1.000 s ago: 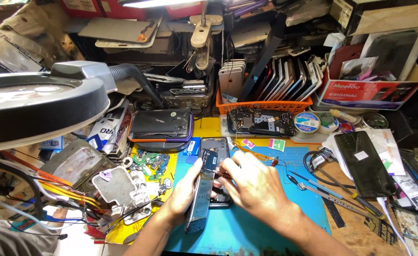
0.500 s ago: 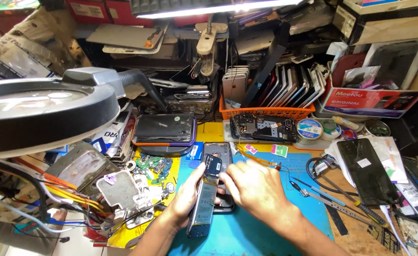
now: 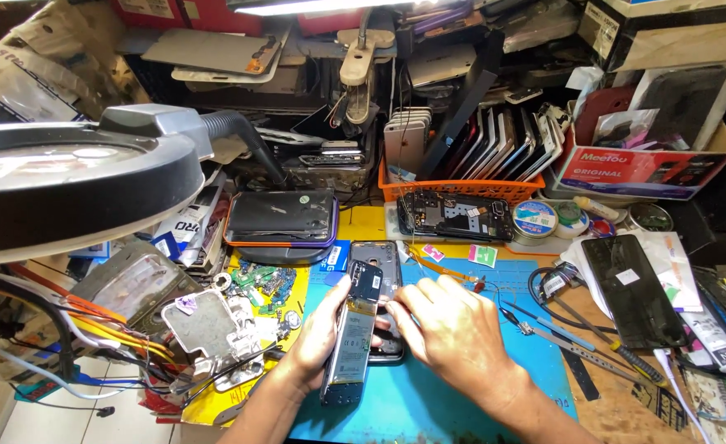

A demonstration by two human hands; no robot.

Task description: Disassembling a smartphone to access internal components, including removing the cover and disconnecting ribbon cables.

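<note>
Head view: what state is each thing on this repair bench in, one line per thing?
Opened black phone: lying flat on the blue work mat, back cover off.
Long silvery inner frame: tilted up on edge over the phone.
Left hand: gripping the frame's side.
Right hand: fingertips on the phone.
Round magnifier lamp: raised at left.
Metal tweezers: lying unused.

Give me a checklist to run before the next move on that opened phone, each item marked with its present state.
1. Left hand steadies the tilted phone frame: ok.
2. Right hand at the opened phone: ok.
3. What the right fingertips touch: cannot tell.
4. Phone lies on the blue mat: ok.
5. Tweezers lie beside the right hand: ok.
6. Magnifier lamp over the work: not ok, off to the left.
</note>
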